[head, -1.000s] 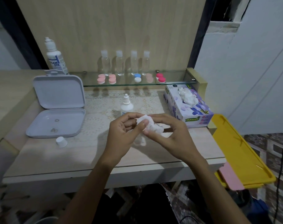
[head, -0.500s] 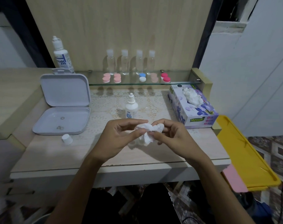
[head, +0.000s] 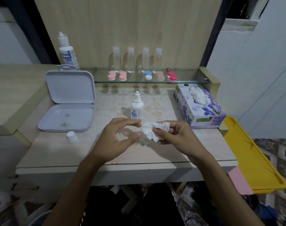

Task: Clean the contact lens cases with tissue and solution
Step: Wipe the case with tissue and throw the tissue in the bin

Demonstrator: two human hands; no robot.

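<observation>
A pale wood-grain tabletop (head: 57, 154) stands against a light wooden back panel (head: 122, 26), with a glass shelf (head: 184, 79) across its far edge. A white wall (head: 253, 79) rises on the right above a dark patterned floor (head: 279, 154). A beige ledge (head: 13, 88) adjoins on the left. The light is dim.

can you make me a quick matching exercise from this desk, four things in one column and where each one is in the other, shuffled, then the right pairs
Things
1. crumpled tissue
2. small white cap
3. blue and white lens case
4. small solution bottle

Places
A. on the glass shelf
B. upright on the desk, behind the hands
C. in the right hand
D. on the desk in front of the open white case

Pairs: 1-C, 2-D, 3-A, 4-B
</observation>
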